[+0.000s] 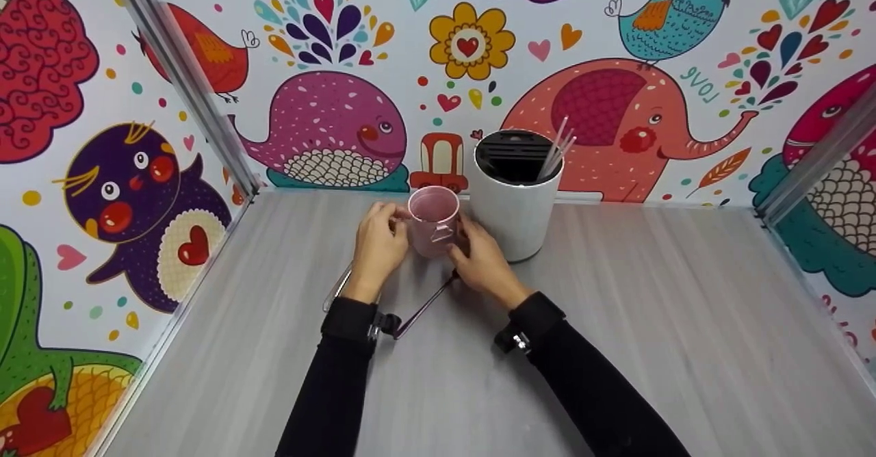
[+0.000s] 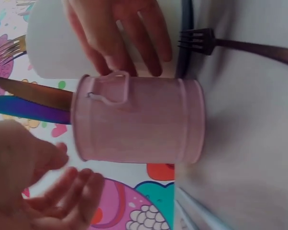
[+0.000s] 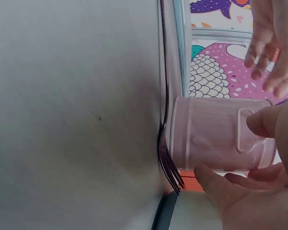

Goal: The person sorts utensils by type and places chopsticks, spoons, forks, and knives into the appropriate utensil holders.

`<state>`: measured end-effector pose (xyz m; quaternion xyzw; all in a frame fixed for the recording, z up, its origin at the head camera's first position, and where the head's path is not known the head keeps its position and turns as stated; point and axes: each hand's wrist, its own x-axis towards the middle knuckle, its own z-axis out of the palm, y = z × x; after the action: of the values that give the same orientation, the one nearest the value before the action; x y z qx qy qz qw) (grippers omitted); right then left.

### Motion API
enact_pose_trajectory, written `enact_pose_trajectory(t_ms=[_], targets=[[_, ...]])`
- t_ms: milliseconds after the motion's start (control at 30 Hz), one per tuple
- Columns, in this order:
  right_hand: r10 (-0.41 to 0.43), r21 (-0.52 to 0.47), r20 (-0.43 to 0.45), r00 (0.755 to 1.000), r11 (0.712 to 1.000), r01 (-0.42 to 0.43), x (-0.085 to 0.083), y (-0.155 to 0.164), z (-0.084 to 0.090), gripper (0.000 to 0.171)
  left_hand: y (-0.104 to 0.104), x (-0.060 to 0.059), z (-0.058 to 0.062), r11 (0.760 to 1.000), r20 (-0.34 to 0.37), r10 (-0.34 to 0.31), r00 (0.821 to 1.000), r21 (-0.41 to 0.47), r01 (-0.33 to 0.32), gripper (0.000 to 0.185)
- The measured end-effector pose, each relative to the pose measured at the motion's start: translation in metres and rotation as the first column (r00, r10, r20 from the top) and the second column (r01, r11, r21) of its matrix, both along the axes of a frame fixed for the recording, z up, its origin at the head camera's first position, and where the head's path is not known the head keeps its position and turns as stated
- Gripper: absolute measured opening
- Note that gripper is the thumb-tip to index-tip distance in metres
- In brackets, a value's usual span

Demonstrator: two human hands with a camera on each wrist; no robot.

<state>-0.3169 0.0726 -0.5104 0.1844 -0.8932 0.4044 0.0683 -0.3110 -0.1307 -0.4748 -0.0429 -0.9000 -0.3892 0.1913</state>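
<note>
Pink and upright, the cup stands on the grey table just beside a white holder that has thin sticks leaning in it. The left hand and right hand flank the cup with loose, spread fingers, close to its sides but gripping nothing. A dark fork lies on the table just beside the cup's base.

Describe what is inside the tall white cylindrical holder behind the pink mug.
The white cylindrical holder has a black slotted insert at its top, with thin pale sticks leaning out at its right. Anything deeper is hidden by its wall.
</note>
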Motion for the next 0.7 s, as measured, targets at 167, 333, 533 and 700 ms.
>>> enact_pose_trajectory(t_ms=[167, 333, 533, 700], targets=[[0.018, -0.049, -0.017, 1.0, 0.999, -0.019, 0.002, 0.011, 0.006, 0.053, -0.001, 0.009, 0.007, 0.988, 0.21, -0.024, 0.977, -0.142, 0.055, 0.016], [0.0, -0.184, 0.012, 1.0, 0.983, 0.003, 0.006, 0.025, 0.014, 0.033, 0.002, 0.015, 0.007, 0.953, 0.397, -0.07, 0.915, -0.246, 0.179, 0.015], [-0.001, -0.365, 0.079, 0.997, 0.931, 0.03, 0.015, 0.048, 0.032, 0.022, 0.011, 0.02, 0.003, 0.941, 0.515, -0.088, 0.853, -0.238, 0.241, 0.019], [-0.08, -0.505, 0.056, 0.995, 0.858, 0.098, 0.02, 0.076, 0.044, 0.019, 0.024, 0.024, -0.003, 0.911, 0.516, -0.149, 0.843, -0.259, 0.32, 0.015]])
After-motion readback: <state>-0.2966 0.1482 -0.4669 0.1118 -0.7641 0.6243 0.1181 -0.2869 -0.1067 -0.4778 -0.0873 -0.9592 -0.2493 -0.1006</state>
